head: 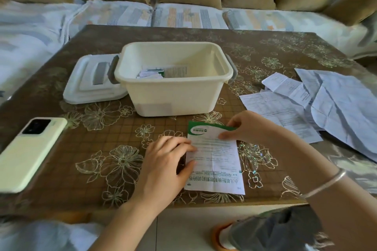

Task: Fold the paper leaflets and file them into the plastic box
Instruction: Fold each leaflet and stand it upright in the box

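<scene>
A white leaflet with a green top band lies flat near the table's front edge. My left hand rests on its left edge, fingers laid across the paper and thumb touching the side. My right hand pinches the leaflet's upper right part, just under the green band. Behind the leaflet stands the cream plastic box, open, with several folded leaflets lying on its bottom.
The box's lid lies to its left. A pale green phone lies at the front left. Several unfolded leaflets are spread at the right. The table has a brown flowered cover; a sofa with cushions stands behind.
</scene>
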A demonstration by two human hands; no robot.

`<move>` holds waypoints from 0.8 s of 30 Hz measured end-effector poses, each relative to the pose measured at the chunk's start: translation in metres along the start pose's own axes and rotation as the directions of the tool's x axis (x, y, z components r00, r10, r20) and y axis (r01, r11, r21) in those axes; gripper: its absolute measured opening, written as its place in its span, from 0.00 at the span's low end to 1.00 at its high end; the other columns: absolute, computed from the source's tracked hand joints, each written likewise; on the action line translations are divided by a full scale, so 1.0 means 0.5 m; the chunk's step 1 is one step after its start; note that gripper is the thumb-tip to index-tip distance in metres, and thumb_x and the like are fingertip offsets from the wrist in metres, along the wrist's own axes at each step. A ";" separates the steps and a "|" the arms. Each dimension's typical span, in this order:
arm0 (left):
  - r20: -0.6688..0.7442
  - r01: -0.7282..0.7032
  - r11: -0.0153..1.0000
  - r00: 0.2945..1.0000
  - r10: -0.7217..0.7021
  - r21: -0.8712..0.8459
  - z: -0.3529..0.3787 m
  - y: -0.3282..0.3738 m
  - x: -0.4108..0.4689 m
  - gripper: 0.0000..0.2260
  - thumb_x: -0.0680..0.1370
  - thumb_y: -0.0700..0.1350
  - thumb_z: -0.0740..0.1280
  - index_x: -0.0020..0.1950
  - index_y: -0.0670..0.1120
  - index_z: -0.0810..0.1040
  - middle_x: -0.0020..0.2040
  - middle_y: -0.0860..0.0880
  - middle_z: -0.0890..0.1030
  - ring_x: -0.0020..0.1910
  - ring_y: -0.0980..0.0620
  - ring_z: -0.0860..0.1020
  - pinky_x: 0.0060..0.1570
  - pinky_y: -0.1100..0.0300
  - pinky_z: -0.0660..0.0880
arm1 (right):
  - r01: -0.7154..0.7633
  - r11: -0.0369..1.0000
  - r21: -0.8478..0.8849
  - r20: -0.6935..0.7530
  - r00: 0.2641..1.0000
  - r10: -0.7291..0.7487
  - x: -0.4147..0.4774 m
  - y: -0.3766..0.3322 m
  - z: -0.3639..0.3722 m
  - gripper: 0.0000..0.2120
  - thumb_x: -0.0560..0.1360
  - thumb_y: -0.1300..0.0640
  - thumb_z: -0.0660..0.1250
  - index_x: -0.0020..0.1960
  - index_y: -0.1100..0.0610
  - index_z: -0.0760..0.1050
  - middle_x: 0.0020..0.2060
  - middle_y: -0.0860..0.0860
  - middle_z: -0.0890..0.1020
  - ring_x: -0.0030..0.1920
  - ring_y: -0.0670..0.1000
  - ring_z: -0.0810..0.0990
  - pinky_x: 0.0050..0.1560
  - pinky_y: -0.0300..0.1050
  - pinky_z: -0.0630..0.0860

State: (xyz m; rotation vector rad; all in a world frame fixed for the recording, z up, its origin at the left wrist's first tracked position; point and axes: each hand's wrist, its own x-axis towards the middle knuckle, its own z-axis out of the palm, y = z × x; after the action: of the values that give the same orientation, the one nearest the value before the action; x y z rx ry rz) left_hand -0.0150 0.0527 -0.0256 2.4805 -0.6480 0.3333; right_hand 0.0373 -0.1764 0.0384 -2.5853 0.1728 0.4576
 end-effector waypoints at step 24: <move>-0.341 0.024 0.994 0.938 -0.060 -0.111 -0.119 -0.005 0.023 0.11 0.71 0.43 0.71 0.53 0.49 0.83 0.53 0.56 0.82 0.55 0.53 0.77 0.60 0.56 0.73 | 0.618 0.595 0.514 -0.500 0.780 -0.377 -0.131 -0.049 0.070 0.05 0.72 0.58 0.71 0.46 0.54 0.76 0.43 0.50 0.86 0.38 0.60 0.83 0.36 0.63 0.79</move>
State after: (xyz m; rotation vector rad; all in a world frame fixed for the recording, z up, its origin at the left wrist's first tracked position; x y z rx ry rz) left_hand -0.0095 0.0836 0.0262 2.2544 -0.4523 0.6810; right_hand -0.0291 -0.1352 0.0442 -1.8436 -0.2608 -0.2558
